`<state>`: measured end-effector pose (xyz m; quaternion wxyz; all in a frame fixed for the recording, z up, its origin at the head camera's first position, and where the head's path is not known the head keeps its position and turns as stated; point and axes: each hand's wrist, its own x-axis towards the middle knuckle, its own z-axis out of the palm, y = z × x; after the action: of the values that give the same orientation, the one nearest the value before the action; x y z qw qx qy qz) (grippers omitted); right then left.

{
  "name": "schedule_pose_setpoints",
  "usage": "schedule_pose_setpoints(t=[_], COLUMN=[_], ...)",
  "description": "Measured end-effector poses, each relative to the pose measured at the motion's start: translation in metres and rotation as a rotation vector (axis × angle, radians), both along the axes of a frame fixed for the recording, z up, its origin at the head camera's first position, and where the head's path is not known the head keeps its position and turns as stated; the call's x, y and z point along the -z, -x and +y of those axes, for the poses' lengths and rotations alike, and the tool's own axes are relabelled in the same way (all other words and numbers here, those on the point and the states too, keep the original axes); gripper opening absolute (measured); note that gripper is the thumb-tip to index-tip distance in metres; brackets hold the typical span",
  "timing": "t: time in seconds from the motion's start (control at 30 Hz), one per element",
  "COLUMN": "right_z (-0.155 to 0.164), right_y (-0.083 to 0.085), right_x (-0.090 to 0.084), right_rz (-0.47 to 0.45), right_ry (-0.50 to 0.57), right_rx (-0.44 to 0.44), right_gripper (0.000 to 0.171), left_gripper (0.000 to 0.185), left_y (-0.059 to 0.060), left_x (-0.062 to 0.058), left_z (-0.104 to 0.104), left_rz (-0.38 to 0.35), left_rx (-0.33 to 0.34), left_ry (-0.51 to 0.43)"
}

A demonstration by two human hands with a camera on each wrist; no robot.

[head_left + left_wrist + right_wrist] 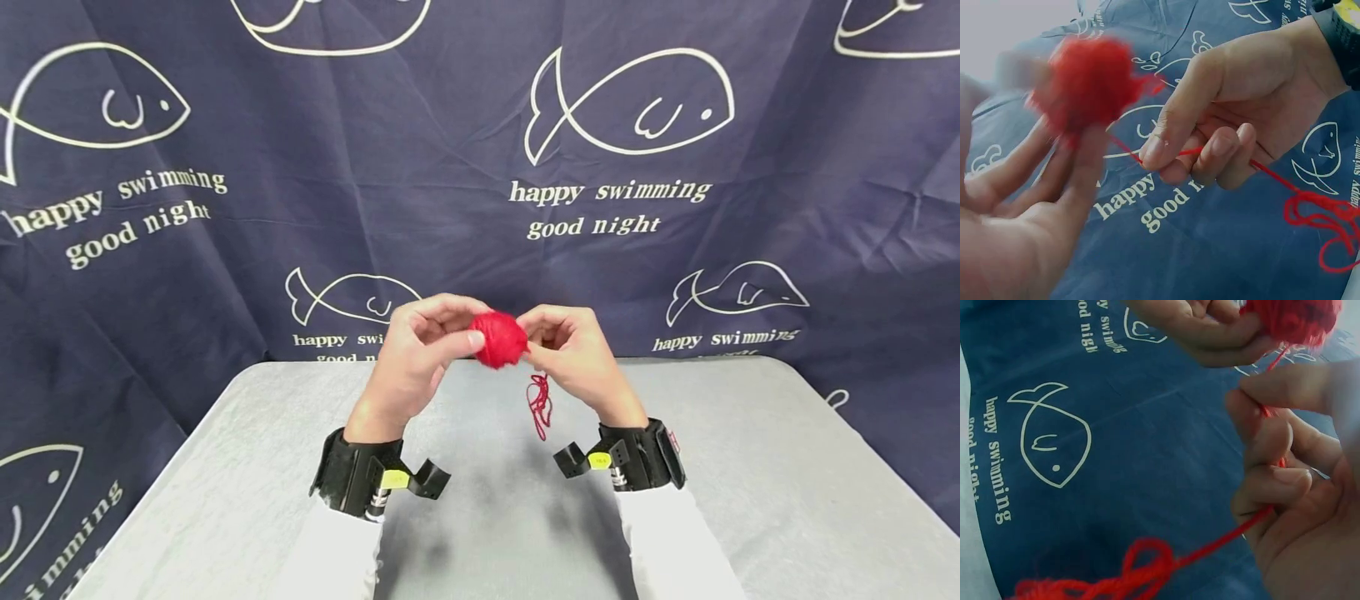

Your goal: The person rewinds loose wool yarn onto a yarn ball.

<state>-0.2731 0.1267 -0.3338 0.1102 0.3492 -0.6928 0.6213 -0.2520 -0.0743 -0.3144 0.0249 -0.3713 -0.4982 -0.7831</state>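
A fuzzy red ball of yarn is held up above the far part of the table by my left hand, thumb on the near side and fingers behind. Close on its right, my right hand pinches the red yarn strand between thumb and forefinger. In the right wrist view the strand runs from the ball through the curled fingers of my right hand. Beyond those fingers it ends in a loose looped tangle of yarn, which dangles below the right hand.
A light grey table spreads under both forearms. Behind it hangs a dark blue cloth printed with white fish and lettering. Each wrist wears a black strap with a small bracket jutting inward.
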Motion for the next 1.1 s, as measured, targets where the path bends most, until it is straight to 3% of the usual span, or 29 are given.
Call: schedule_pose_setpoints(t=[0.13,0.23,0.4,0.53,0.63,0.77,0.93,1.1], right_z=[-0.005,-0.008,-0.008,-0.005,-0.001,0.004,0.007,0.007], right_y=[-0.005,-0.010,-0.021,-0.022,-0.021,-0.019,-0.013,-0.005], right_x=[-0.002,-0.004,-0.012,-0.014,-0.016,-0.018,-0.014,-0.006], right_rz=[0.018,0.044,0.087,0.117,0.150,0.147,0.067,0.020], right_ry=[-0.088,-0.145,-0.167,-0.111,-0.033,0.075,0.128,0.107], right_rx=[-0.039,-0.029,0.005,0.025,0.036,0.066,0.075,0.065], right_gripper=[0.009,0.007,0.007,0.009,0.011,0.011,0.009,0.010], left_gripper=[0.022,0.020,0.021,0.017,0.016,0.016,0.018,0.021], left_y=[0.003,0.005,0.011,0.016,0.016,0.013,0.006,0.003], left_x=[-0.002,-0.001,0.005,0.011,0.013,0.014,0.010,0.007], left_z=[0.000,0.000,-0.002,-0.003,-0.004,-0.003,-0.003,-0.002], left_rz=[-0.081,-0.076,-0.014,-0.003,-0.016,-0.024,0.004,0.014], left_rx=[-0.174,-0.351,-0.583,-0.634,-0.550,-0.292,0.025,0.170], left_ry=[-0.170,-0.182,0.000,0.215,0.367,0.483,0.470,0.349])
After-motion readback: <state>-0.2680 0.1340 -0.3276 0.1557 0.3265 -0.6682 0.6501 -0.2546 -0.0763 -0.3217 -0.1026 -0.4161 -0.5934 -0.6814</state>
